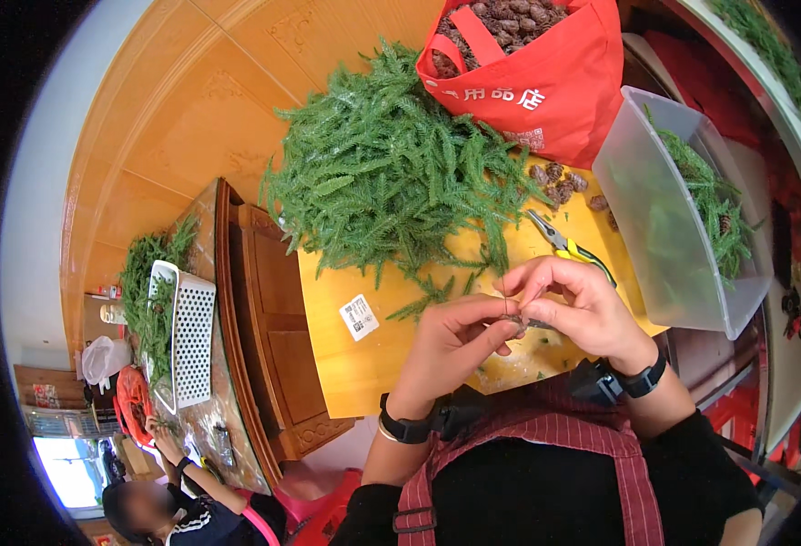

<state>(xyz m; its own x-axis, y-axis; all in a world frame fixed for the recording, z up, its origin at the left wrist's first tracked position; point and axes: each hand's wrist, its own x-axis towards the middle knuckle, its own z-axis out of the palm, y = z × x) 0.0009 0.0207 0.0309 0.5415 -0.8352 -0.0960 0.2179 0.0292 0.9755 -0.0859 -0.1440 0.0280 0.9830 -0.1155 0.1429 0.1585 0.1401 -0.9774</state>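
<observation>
Above the near edge of the yellow table (350, 378), my two hands meet in front of my apron. The fingers of my left hand (451, 341) are pinched around a small brown pine cone (517, 324), mostly covered by the fingertips. A thin dark wire (504, 293) stands up from between the hands. My right hand (583, 305) is closed, thumb and forefinger pressed together at the wire beside the cone. Just beyond it lie pliers (566, 244) with yellow-and-black handles. Several loose pine cones (560, 189) rest farther back.
A large heap of green artificial fir sprigs (387, 164) covers the table's back left. Behind stands a red bag (555, 91) of pine cones; at right, a translucent bin (660, 218) with greenery. Far left, a co-worker's hand (166, 441) is near a white basket (193, 337).
</observation>
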